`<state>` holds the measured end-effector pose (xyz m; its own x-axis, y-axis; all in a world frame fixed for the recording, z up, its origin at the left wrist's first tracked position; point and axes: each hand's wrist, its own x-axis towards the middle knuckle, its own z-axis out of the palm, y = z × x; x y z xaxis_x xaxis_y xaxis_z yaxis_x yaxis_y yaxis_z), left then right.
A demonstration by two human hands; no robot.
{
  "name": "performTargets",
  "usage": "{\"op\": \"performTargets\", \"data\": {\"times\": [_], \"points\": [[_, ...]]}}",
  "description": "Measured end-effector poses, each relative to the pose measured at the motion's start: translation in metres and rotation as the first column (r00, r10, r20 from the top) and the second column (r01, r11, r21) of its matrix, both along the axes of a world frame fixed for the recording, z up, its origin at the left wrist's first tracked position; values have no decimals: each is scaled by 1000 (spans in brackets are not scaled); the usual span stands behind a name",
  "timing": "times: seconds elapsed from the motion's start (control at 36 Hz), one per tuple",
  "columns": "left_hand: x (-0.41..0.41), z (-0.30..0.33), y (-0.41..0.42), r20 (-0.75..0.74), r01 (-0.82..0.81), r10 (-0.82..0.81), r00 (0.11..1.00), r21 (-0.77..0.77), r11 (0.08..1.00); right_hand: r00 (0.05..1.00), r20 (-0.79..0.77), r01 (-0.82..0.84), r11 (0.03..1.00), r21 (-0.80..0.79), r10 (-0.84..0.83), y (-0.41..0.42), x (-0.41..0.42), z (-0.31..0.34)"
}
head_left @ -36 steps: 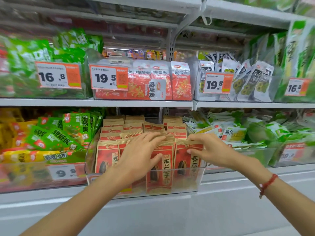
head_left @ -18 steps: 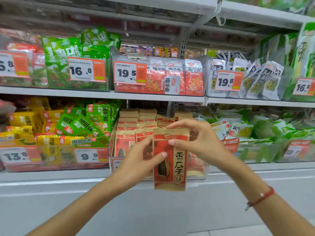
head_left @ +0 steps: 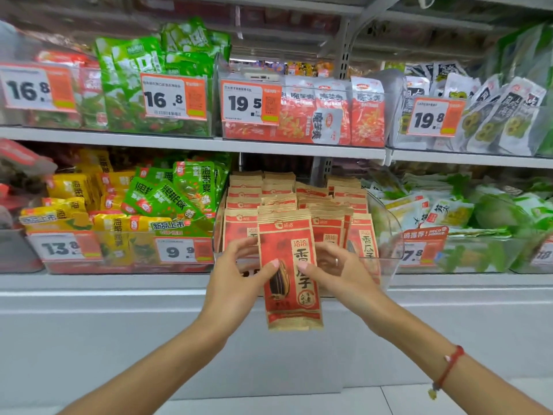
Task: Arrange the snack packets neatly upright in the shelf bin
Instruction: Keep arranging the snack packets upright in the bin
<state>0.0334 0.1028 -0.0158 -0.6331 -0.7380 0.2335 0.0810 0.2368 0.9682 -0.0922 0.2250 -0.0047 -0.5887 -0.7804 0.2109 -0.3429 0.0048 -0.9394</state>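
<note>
I hold one red and brown sunflower-seed packet [head_left: 288, 247] upright in front of the clear shelf bin [head_left: 389, 235]. My left hand [head_left: 236, 280] grips its left edge, thumb on the front. My right hand [head_left: 338, 274] grips its right edge, thumb on the front too. Behind it, several matching packets [head_left: 326, 205] stand in rows inside the bin on the lower shelf. The held packet hangs below the bin's front wall, outside it.
Left of the bin lies a bin of green and yellow packets [head_left: 155, 202]. To the right are green and white packets [head_left: 466, 211]. The upper shelf [head_left: 191, 142] carries bins with price tags. A grey base panel [head_left: 119, 339] runs below.
Both hands lifted one packet out of the bin's front row and drew it toward me. It now hangs lower, held by both side edges. The camera moved closer and shifted left.
</note>
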Motion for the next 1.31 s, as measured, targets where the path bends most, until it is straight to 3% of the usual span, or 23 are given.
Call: {"op": "performTargets", "data": {"times": [0.14, 0.25, 0.33, 0.47, 0.53, 0.64, 0.78, 0.86, 1.0, 1.17, 1.31], "points": [[0, -3, 0, 98, 103, -114, 989, 114, 988, 990, 143, 32, 995, -93, -19, -2, -4, -2], [-2, -5, -5, 87, 71, -84, 993, 142, 987, 967, 230, -105, 994, -42, 112, 0, -5, -3], [-4, -2, -7, 52, 21, -27, 998, 115, 993, 979, 150, -142, 990, 24, 137, 0, -2, -4], [-2, 9, -8, 154, -37, 56, 987, -124, 992, 999, -40, 7, 999, -47, -9, 0, 5, -3], [2, 15, -3, 178, 4, 16, 984, -111, 994, 990, -135, 32, 999, -43, -37, 0, 7, -4], [8, 22, 2, 198, 48, -44, 979, -18, 999, 984, -167, -55, 999, 4, 54, 3, 10, -5], [16, 22, -2, 188, 181, -195, 963, 89, 979, 976, 91, -202, 979, 19, 199, 10, 12, 3], [24, 22, 2, 255, 363, -384, 888, 127, 923, 974, 125, -190, 982, -3, 189, 11, 13, 5], [25, 16, 5, 295, 432, -447, 845, 116, 894, 985, 118, -119, 989, -87, 129, 13, 15, 6], [20, 6, 3, 217, 340, -360, 907, 126, 932, 989, 88, -109, 990, -93, 117, 16, 16, 4], [15, 11, 4, -72, 85, -69, 995, 242, 966, 981, -80, -178, 984, -13, 176, 13, 20, 0]]}}
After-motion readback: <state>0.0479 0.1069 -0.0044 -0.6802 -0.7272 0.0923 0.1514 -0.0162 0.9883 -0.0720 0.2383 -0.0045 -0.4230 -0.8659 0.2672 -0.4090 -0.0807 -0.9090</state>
